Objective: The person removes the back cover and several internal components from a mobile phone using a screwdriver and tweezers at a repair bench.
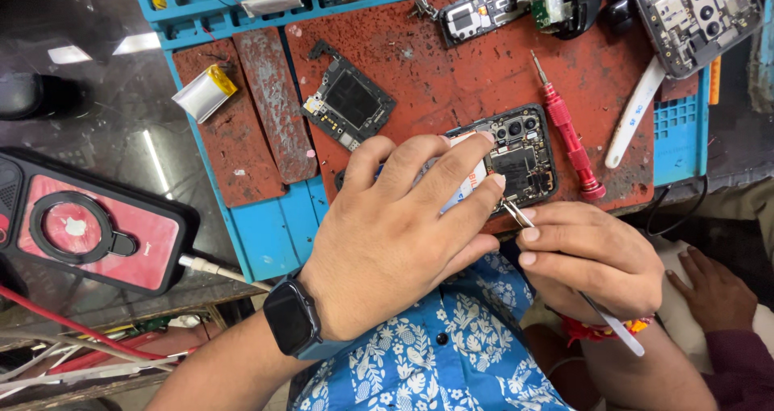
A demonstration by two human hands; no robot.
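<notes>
rust-red mat, opened phone under both hands

your left hand (403, 230) lies flat over the opened phone (516, 157), fingers spread and pressing it to the red work mat (451, 64) so it seems pinned against slipping. your right hand (592, 258) has its grip clenched on metal tweezers (564, 278), tips touching the phone's lower edge just beside your left fingertips. a red screwdriver (568, 141) lies just right of the phone, within reach. a loose circuit board (348, 105) and small silver battery (205, 93) sit apart to the left. another person's hand (713, 294) rests at lower right.
</notes>
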